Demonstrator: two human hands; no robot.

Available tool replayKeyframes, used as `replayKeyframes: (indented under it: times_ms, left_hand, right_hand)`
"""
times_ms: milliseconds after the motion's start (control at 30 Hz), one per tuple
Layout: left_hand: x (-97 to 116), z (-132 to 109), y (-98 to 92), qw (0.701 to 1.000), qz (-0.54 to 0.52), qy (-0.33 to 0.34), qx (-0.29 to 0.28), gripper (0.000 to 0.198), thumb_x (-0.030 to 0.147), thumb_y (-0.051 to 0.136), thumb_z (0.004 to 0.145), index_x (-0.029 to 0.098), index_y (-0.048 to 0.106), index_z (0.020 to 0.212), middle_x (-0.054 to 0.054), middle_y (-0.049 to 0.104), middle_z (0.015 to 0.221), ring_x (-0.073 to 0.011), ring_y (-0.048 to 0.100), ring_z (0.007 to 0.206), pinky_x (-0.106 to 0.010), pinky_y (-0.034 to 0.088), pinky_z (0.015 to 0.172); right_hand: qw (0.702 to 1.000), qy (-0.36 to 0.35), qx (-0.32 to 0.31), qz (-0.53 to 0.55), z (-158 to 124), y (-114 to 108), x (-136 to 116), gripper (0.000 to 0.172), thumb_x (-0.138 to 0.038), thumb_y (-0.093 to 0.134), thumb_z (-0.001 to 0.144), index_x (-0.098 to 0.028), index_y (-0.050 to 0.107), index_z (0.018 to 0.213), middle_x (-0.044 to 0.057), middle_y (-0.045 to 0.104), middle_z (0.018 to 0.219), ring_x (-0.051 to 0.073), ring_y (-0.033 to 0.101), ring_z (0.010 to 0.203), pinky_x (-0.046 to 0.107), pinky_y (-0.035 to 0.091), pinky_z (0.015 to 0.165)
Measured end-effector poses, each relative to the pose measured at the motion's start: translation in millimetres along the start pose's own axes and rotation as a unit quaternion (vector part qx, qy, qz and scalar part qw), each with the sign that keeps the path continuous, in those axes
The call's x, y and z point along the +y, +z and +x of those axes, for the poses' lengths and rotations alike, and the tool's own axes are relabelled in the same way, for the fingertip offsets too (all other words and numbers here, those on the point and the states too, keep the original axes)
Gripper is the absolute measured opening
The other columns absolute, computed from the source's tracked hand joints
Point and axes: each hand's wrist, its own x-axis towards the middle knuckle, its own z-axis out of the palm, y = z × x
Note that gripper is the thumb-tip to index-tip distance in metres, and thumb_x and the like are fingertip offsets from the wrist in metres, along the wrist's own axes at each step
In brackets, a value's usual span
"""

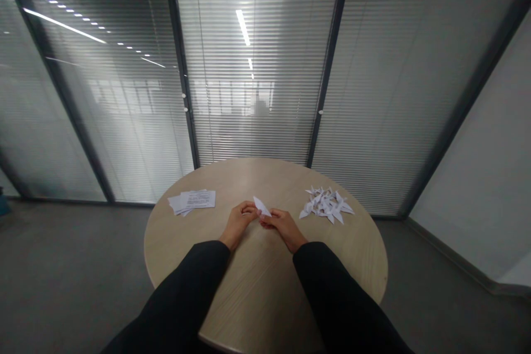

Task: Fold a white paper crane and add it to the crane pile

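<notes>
Folded paper (261, 206) sits in a narrow grip between left hand (239, 221) and right hand (284, 227); printed sheets (194, 201) illegible.

L hand (238, 225), R hand (284, 227): prob. paper (261, 206)

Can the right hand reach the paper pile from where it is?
Probably yes. The right hand holds the folded sheet with the left hand, and the paper pile lies close by on the table with nothing between them. It may need to let go of the sheet first.
</notes>
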Motion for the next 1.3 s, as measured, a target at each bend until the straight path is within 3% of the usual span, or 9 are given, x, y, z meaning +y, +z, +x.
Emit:
replayKeyframes:
  times_ms: [267,533,900,1067,1200,1300]
  left_hand:
    - [-3.9,2.7,-0.1,0.999,0.023,0.005,0.036,0.024,0.033,0.075,0.058,0.014,0.066,0.071,-0.005,0.068,0.071,-0.0155,0.061,0.066,-0.026,0.045,0.066]
    - [-13.6,11.6,-7.4,0.999,0.044,0.014,-0.024,0.03,0.038,0.074,0.058,0.013,0.063,0.069,-0.004,0.065,0.06,-0.0146,0.058,0.056,-0.026,0.043,0.06]
    - [-20.0,10.0,-5.9,0.992,0.094,0.081,0.024,0.025,0.039,0.064,0.069,0.014,0.063,0.07,-0.002,0.061,0.064,-0.014,0.054,0.062,-0.024,0.04,0.061]
    - [-20.7,11.4,-10.1,0.983,0.152,0.095,0.043,0.025,0.04,0.059,0.073,0.015,0.065,0.074,-0.003,0.063,0.068,-0.0155,0.056,0.066,-0.025,0.04,0.064]
    - [-21.7,13.3,-13.6,0.976,0.186,0.107,0.045,0.024,0.039,0.056,0.076,0.016,0.065,0.075,-0.003,0.063,0.069,-0.0156,0.055,0.067,-0.025,0.04,0.065]
    - [-21.6,12.8,-12.4,0.969,0.215,0.114,0.049,0.022,0.037,0.056,0.077,0.017,0.065,0.075,-0.003,0.064,0.072,-0.0162,0.056,0.071,-0.026,0.04,0.069]
  right_hand:
    - [1.0,-0.012,-0.004,-0.018,-0.1,2.6,2.5,0.029,-0.043,0.074,0.06,-0.015,0.068,0.066,0.002,0.067,0.066,0.015,0.06,0.063,0.027,0.044,0.066]
    - [0.994,-0.039,-0.015,-0.1,2.3,1.7,6.6,0.035,-0.047,0.068,0.065,-0.013,0.069,0.066,0.001,0.063,0.06,0.013,0.053,0.055,0.024,0.037,0.056]
    - [0.991,-0.056,0.013,-0.123,8.1,3.9,17.2,0.032,-0.046,0.068,0.066,-0.014,0.069,0.063,0.002,0.066,0.061,0.014,0.056,0.055,0.025,0.039,0.056]
    - [0.984,-0.077,-0.011,-0.16,10.3,1.6,16.3,0.034,-0.048,0.064,0.069,-0.014,0.068,0.071,0.003,0.067,0.066,0.016,0.059,0.062,0.025,0.042,0.059]
    - [0.981,-0.108,0.007,-0.163,12.5,-2.1,15.1,0.036,-0.049,0.059,0.073,-0.015,0.067,0.085,0.004,0.068,0.078,0.018,0.061,0.072,0.027,0.044,0.066]
    - [0.972,-0.132,0.018,-0.194,12.0,-3.8,13.7,0.032,-0.046,0.055,0.076,-0.016,0.067,0.076,0.004,0.067,0.075,0.018,0.06,0.072,0.028,0.043,0.07]
